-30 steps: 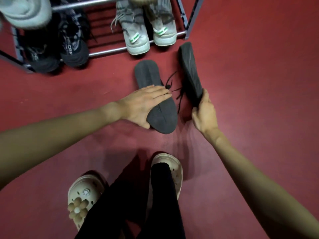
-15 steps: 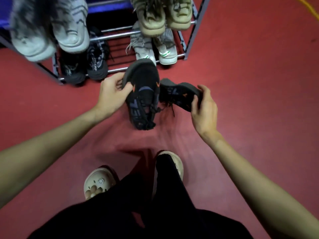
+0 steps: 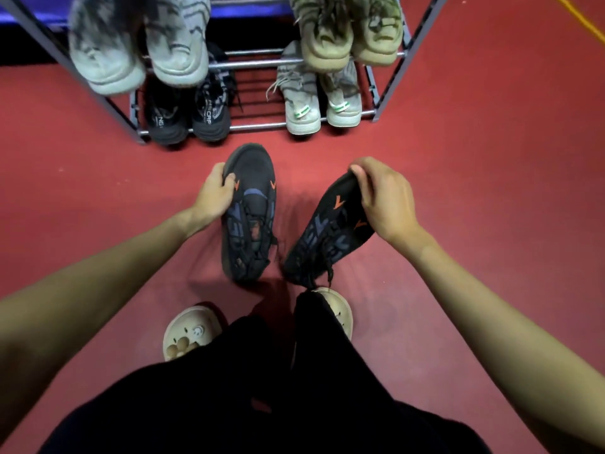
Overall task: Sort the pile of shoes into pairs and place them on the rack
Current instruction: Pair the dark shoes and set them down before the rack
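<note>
Two matching dark sneakers with orange marks are held above the red floor. My left hand (image 3: 214,193) grips the toe end of the left dark sneaker (image 3: 250,221), which points toward the rack. My right hand (image 3: 381,199) grips the toe end of the right dark sneaker (image 3: 327,237), tilted with its heel low and laces dangling. The metal shoe rack (image 3: 255,126) stands just beyond them.
The rack's lower shelf holds black sneakers (image 3: 186,116) and grey-white sneakers (image 3: 319,106), with a gap between them. The upper shelf holds grey sneakers (image 3: 140,50) and beige sneakers (image 3: 347,31). My cream clogs (image 3: 191,332) stand below on the red floor (image 3: 491,165).
Both dark sneakers were lifted from lying sole-up on the floor and turned upper side up. They now hang apart, one in each hand, and the view has pulled back from the rack.
</note>
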Available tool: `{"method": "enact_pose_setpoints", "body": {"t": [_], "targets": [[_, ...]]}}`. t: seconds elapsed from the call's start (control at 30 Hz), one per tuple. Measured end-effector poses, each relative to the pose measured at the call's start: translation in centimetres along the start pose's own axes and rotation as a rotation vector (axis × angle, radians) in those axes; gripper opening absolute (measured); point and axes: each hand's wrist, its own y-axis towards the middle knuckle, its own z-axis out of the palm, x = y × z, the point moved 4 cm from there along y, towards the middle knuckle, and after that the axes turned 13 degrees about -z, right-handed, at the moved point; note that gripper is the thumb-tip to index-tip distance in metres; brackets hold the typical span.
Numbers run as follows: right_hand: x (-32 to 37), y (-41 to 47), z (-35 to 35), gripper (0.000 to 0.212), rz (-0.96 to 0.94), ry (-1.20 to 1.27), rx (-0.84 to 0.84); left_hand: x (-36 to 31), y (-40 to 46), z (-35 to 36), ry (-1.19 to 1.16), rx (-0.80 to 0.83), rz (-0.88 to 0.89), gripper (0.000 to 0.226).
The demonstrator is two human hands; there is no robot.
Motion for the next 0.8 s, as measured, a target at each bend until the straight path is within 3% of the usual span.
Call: {"method": "enact_pose_setpoints", "body": {"t": [0.17, 0.27, 0.4, 0.57, 0.67, 0.7, 0.8], "targets": [[-0.4, 3.9, 3.7, 0.03, -0.052, 0.056, 0.205, 1.6, 3.8, 0.1, 0.079, 0.035, -0.116, 0.035], [-0.8, 6.4, 6.1, 0.031, -0.052, 0.139, 0.229, 3.1, 5.2, -0.5, 0.315, -0.006, -0.18, 0.04], [-1.7, 8.4, 10.0, 0.025, -0.015, 0.205, 0.189, 5.3, 4.8, -0.6, 0.25, 0.028, -0.208, 0.042], [-2.7, 9.4, 14.4, 0.019, 0.076, 0.193, 0.189, 8.9, 1.8, -0.1, 0.15, 0.111, -0.369, 0.066], [-2.8, 9.1, 15.5, 0.026, 0.136, 0.223, 0.221, 10.0, 0.5, 0.5, 0.11, 0.161, -0.396, 0.102], [-2.7, 8.6, 15.5, 0.028, 0.146, 0.239, 0.232, 9.6, -0.2, 0.6, 0.113, 0.183, -0.382, 0.101], [-1.8, 5.5, 15.2, 0.033, 0.177, 0.266, 0.271, 8.8, -2.2, 1.1, 0.132, 0.233, -0.356, 0.063]]}}
